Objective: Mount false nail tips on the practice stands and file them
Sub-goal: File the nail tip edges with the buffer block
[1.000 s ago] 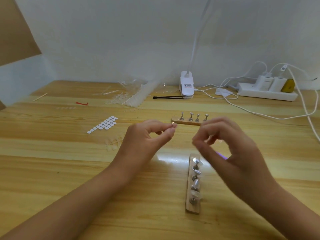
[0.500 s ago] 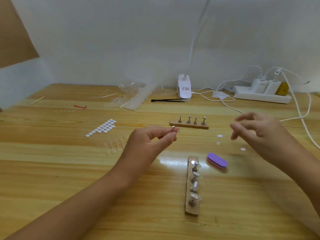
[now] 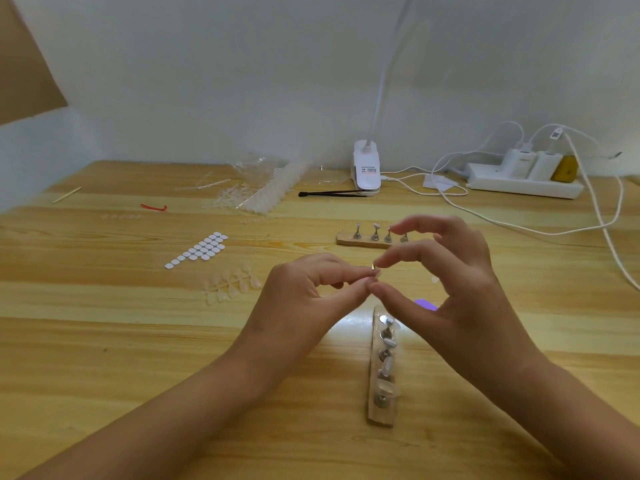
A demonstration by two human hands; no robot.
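Note:
My left hand [image 3: 304, 299] pinches a small metal stand head [image 3: 373, 268] between thumb and forefinger, held above the table. My right hand [image 3: 453, 299] faces it with curved fingers; its forefinger tip touches the small piece and its thumb sits just below, apart from the finger. A wooden stand strip [image 3: 381, 415] lies near me with several metal holders, some carrying clear nail tips. A second wooden stand [image 3: 346, 241] with metal holders lies farther back, partly behind my right fingers. The purple file [image 3: 424, 304] peeks out behind my right hand.
A sheet of white adhesive dots [image 3: 204, 250] and a sprue of clear nail tips [image 3: 230, 287] lie to the left. Farther back are a bag of tips [image 3: 263, 192], black tweezers [image 3: 332, 194], a lamp clip [image 3: 367, 169], a power strip [image 3: 523, 185] with white cables [image 3: 519, 228].
My right hand swung out to the right half a second ago and has come back to meet my left hand, again covering most of the purple file. My left hand kept its pinch.

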